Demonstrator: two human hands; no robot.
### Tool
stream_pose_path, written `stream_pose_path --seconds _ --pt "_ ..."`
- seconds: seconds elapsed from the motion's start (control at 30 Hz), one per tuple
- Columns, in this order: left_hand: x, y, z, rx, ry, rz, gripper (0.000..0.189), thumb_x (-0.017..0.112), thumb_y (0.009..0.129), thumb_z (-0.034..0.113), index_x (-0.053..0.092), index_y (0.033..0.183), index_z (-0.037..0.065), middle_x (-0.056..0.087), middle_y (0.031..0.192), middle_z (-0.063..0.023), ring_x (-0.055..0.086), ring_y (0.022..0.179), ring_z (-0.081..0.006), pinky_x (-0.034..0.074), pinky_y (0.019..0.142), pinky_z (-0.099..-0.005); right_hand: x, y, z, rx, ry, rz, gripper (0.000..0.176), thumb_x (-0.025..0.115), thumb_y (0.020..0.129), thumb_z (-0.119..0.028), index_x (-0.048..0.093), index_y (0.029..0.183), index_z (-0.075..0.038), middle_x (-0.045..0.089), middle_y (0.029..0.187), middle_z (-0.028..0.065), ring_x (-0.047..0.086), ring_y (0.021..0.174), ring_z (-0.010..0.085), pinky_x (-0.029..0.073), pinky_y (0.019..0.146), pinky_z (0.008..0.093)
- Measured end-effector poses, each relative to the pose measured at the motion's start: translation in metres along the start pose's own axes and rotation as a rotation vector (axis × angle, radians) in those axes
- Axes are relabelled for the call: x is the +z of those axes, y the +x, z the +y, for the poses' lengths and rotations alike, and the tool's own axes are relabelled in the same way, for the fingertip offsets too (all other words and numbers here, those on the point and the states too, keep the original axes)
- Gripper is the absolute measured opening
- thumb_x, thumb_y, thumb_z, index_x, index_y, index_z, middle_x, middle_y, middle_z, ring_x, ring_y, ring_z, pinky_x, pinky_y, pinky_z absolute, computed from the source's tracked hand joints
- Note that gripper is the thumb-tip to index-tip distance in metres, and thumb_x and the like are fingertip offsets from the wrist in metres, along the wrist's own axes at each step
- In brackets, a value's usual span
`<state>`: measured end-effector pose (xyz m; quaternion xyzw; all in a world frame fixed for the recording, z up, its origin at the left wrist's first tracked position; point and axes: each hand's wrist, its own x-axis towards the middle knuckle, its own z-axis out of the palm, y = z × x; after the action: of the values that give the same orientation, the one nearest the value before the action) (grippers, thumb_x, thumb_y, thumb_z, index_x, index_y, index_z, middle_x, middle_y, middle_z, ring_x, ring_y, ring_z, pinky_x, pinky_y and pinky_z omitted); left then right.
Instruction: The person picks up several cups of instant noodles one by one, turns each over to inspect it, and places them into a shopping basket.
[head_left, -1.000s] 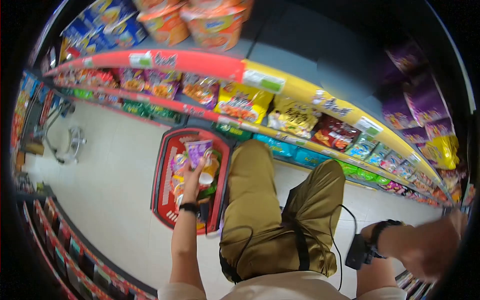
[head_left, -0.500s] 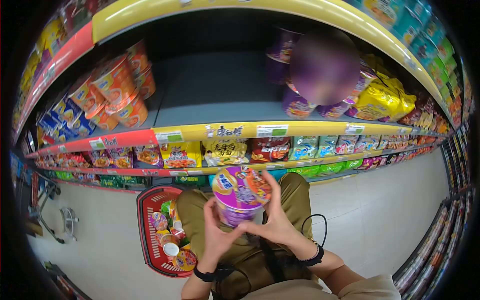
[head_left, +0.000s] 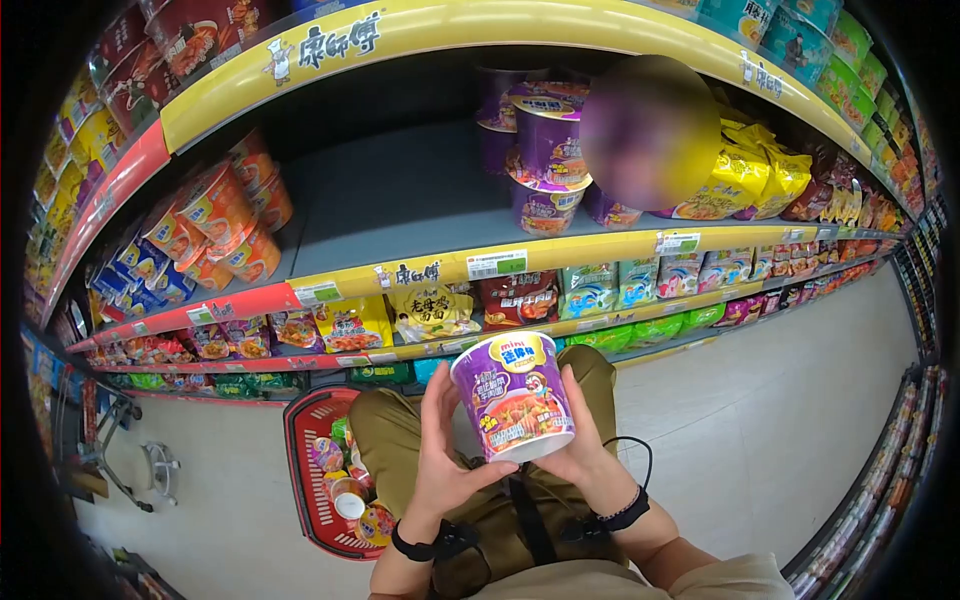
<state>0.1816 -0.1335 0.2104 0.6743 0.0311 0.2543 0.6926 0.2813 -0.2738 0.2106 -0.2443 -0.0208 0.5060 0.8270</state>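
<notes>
Between my two hands is a purple instant noodle cup [head_left: 515,398], its printed front turned toward me and its white base nearest my body. My left hand [head_left: 445,455] grips its left side, with the thumb along the bottom edge. On the right side, my right hand [head_left: 580,440] is closed around it. The cup is held above my lap, in front of the lower shelves. Down to my left stands a red shopping basket [head_left: 312,500] holding several noodle cups and packets.
On the shelf ahead, orange noodle cups [head_left: 215,215] stand at left. Purple noodle cups [head_left: 548,140] and yellow noodle bags [head_left: 750,170] stand at right. Bagged noodles [head_left: 435,312] fill the shelf below. A wheeled metal stand [head_left: 155,470] is on the floor at left.
The noodle cup has been tilted, so its printed side now faces me instead of its lid. Both hands still hold it. My view has shifted a little.
</notes>
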Motion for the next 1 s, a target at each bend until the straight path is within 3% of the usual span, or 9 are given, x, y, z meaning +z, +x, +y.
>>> stream_pose_path --seconds 0.17,0.33,0.67,0.73,0.8,0.87,0.9,0.93,1.0 --pt "-0.005 0.002 0.004 -0.064 -0.117 0.048 0.112 0.089 0.059 0.022 0.023 0.147 0.0 0.039 0.142 -0.0153 0.04 0.131 -0.0273 0.028 0.111 -0.0401 0.008 0.0 0.004 0.087 0.07 -0.023 0.07 0.033 0.095 -0.063 0.04 0.139 -0.009 0.052 0.135 0.0109 0.053 0.122 0.0243 0.042 0.102 0.0424" --pt "-0.005 -0.002 0.003 -0.106 -0.162 0.071 0.114 0.09 0.059 0.024 0.022 0.148 0.0 0.036 0.144 -0.0167 0.038 0.134 -0.0273 0.026 0.112 -0.0398 0.011 -0.002 0.006 0.077 0.049 -0.005 0.069 0.035 0.095 -0.062 0.039 0.14 -0.01 0.051 0.135 0.01 0.052 0.122 0.0235 0.042 0.102 0.0419" --pt "0.001 -0.006 0.006 -0.088 -0.242 -0.022 0.125 0.091 0.054 0.015 0.011 0.15 0.003 0.028 0.149 -0.016 0.03 0.139 -0.0278 0.021 0.114 -0.0392 -0.009 -0.007 0.007 -0.085 0.152 -0.14 0.055 0.042 0.098 -0.044 0.041 0.135 -0.003 0.054 0.13 0.0143 0.055 0.118 0.0255 0.044 0.101 0.0443" --pt "0.0 -0.007 0.006 -0.067 -0.201 -0.039 0.126 0.091 0.054 0.014 0.01 0.151 0.004 0.028 0.149 -0.0155 0.029 0.139 -0.0278 0.02 0.115 -0.0393 -0.008 -0.008 0.007 -0.108 0.012 -0.07 0.061 0.042 0.095 -0.052 0.044 0.135 -0.006 0.055 0.13 0.0145 0.056 0.117 0.0285 0.045 0.1 0.0459" --pt "-0.001 -0.009 0.007 -0.034 -0.135 -0.049 0.122 0.09 0.054 0.012 0.014 0.149 0.005 0.028 0.149 -0.0156 0.029 0.139 -0.0282 0.022 0.114 -0.0396 -0.01 -0.008 0.007 -0.107 0.032 -0.092 0.06 0.042 0.096 -0.051 0.044 0.135 -0.005 0.055 0.13 0.0143 0.057 0.116 0.0276 0.045 0.099 0.0446" --pt "-0.003 -0.008 0.011 0.006 -0.071 -0.042 0.12 0.09 0.054 0.012 0.016 0.148 0.005 0.027 0.149 -0.0161 0.029 0.14 -0.0287 0.023 0.114 -0.0402 -0.006 -0.008 0.005 -0.125 -0.146 0.033 0.06 0.039 0.097 -0.05 0.043 0.135 -0.004 0.055 0.13 0.0147 0.057 0.117 0.0281 0.045 0.1 0.0439" --pt "-0.005 -0.007 0.013 0.048 -0.008 -0.039 0.117 0.089 0.055 0.011 0.018 0.147 0.006 0.025 0.15 -0.0166 0.028 0.14 -0.0292 0.024 0.113 -0.0409 -0.008 -0.008 0.003 -0.096 -0.196 0.017 0.066 0.048 0.094 -0.049 0.037 0.139 -0.001 0.053 0.132 0.0131 0.053 0.12 0.0245 0.041 0.103 0.0392" --pt "-0.007 -0.007 0.012 0.054 -0.005 -0.039 0.117 0.089 0.055 0.011 0.018 0.147 0.006 0.025 0.15 -0.0166 0.028 0.14 -0.0292 0.024 0.113 -0.0409 -0.011 -0.007 0.001 -0.098 -0.197 0.011 0.066 0.048 0.094 -0.049 0.037 0.139 -0.001 0.053 0.132 0.0131 0.053 0.12 0.0245 0.041 0.103 0.0392" --pt "-0.011 -0.008 0.007 0.134 0.295 0.006 0.112 0.089 0.057 0.011 0.02 0.146 0.006 0.021 0.151 -0.0174 0.026 0.141 -0.0299 0.025 0.113 -0.0426 -0.015 -0.005 -0.004 -0.343 -0.672 -0.182 0.079 0.067 0.088 -0.03 0.024 0.146 0.003 0.044 0.139 0.0127 0.045 0.126 0.0185 0.034 0.108 0.0343"
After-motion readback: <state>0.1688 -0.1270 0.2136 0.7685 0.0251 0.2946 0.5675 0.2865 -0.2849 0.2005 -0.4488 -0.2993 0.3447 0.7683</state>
